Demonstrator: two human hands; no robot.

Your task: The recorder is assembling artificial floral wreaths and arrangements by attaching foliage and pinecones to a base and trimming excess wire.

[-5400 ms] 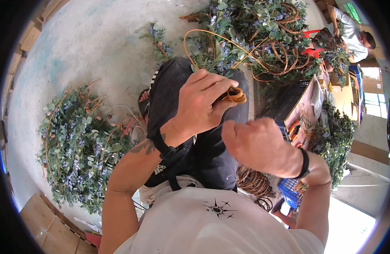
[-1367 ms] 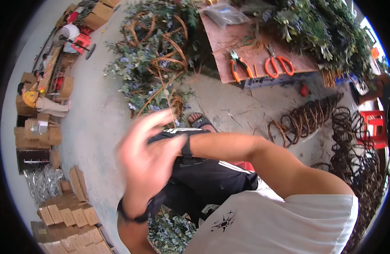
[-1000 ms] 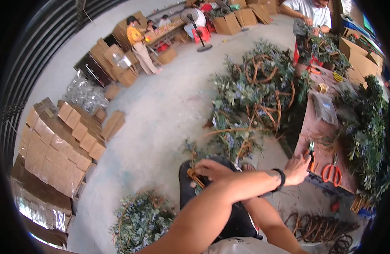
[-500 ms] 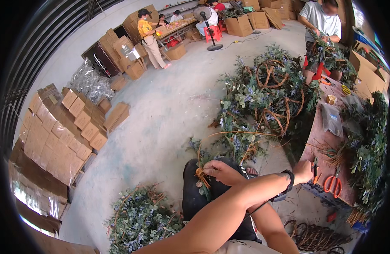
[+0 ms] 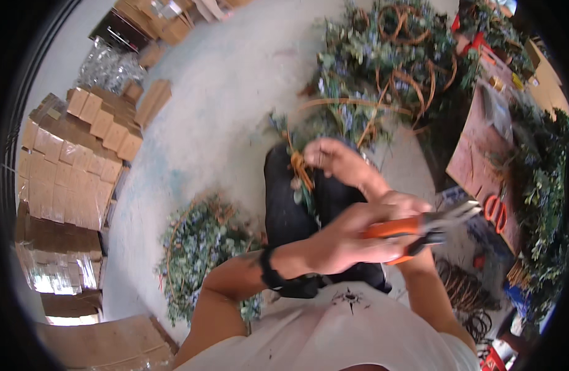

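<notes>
My left hand (image 5: 358, 238) reaches across my body, closed around orange-handled pliers (image 5: 392, 229). Their metal jaws point right, over my right forearm. My right hand (image 5: 337, 162) is beside my dark-trousered knee, its blurred fingers curled together next to a knot of brown vine (image 5: 298, 164). Whether they pinch the vine or something thin is unclear. From the knot, a leafy sprig (image 5: 303, 195) hangs down over my thigh.
Leafy garlands with vine rings (image 5: 395, 74) heap ahead. Another leafy bundle (image 5: 201, 241) lies on the floor at left. Red-handled scissors (image 5: 496, 213) rest on the worktable (image 5: 467, 148) at right, near greenery (image 5: 544, 179). Stacked cartons (image 5: 68, 185) line the far left.
My left hand has brought the pliers from the table's edge back over my lap. My right hand stays near the vine knot. The view has tilted downward.
</notes>
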